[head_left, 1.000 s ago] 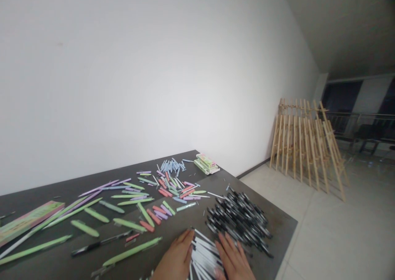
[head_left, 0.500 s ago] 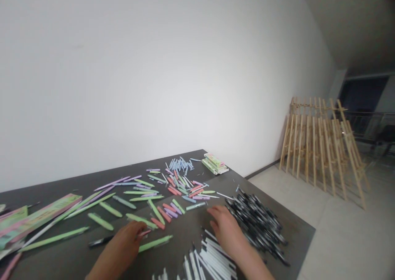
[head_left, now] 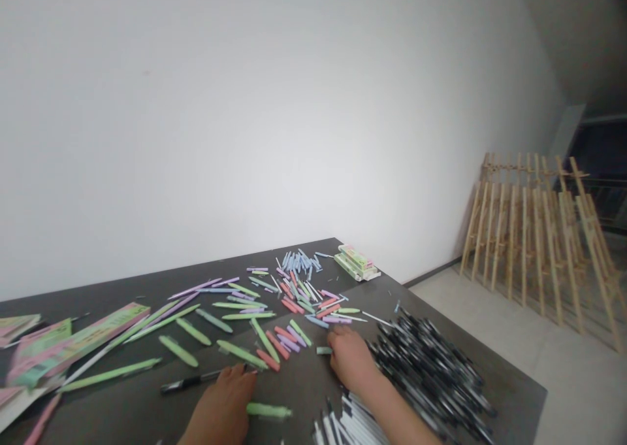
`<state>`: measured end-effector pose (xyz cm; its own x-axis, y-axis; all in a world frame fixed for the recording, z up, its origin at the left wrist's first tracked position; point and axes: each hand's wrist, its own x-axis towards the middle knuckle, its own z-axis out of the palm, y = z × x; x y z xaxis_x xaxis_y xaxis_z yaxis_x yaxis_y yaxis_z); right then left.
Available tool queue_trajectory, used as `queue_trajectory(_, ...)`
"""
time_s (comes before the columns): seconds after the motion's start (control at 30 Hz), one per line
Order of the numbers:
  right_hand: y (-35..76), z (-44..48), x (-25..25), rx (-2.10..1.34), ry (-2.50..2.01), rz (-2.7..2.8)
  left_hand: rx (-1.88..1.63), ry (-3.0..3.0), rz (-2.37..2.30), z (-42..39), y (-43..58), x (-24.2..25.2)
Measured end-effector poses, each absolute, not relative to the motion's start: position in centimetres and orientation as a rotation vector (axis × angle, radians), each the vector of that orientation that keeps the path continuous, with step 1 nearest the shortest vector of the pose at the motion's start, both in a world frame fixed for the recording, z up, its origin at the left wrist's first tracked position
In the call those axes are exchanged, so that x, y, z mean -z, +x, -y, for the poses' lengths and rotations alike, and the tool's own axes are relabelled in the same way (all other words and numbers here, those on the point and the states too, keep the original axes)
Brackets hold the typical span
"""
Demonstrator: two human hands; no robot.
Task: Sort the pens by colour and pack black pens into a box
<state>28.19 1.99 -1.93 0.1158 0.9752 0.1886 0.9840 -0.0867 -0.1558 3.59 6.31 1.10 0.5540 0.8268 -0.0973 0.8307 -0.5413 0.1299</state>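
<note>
My left hand (head_left: pixel 223 402) rests low on the dark table (head_left: pixel 147 288), fingers together, closed over one end of a green pen barrel (head_left: pixel 268 411) that sticks out to its right. A black pen (head_left: pixel 196 379) lies just beyond its fingertips. My right hand (head_left: pixel 350 360) is curled with its fingertips pinched on a short pale teal pen piece (head_left: pixel 323 350). Its wrist lies between a row of white refills (head_left: pixel 343 425) and a heap of black pens (head_left: pixel 431 373).
Green, pink, lilac and blue pen barrels (head_left: pixel 274 304) are scattered over the table's middle. Small pastel boxes (head_left: pixel 357 263) sit at the far corner, flat printed packets (head_left: pixel 73 342) at the left. The table edge (head_left: pixel 541 387) drops off at right. Wooden easels (head_left: pixel 539 236) lean on the wall.
Both hands left the white refills and spread apart. The left went to the green barrel near the black pen, the right reached forward onto the teal piece. The view panned left.
</note>
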Motion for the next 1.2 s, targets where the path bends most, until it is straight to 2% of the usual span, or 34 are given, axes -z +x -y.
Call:
queue_trajectory(0.6, 27.5, -0.3, 1.3, -0.275, -1.864, 1.898, -0.200, 2.263, -1.374, -7.7, 1.6, -1.0)
queue_trajectory(0.87, 27.9, -0.9, 2.7, -0.217, -1.916, 1.894, -0.524, 1.675, -1.401, -9.4, -0.7, -1.9)
queue_trajectory(1.07, 24.1, -1.8, 0.9, -0.218, -1.771, 1.966, -0.870, 1.063, -1.167, -9.3, -3.3, -4.4)
queue_trajectory(1.2, 20.6, -3.8, -0.3, -0.203, -1.760, 2.203, -0.924, 0.923, -1.035, -9.2, -3.9, -4.7)
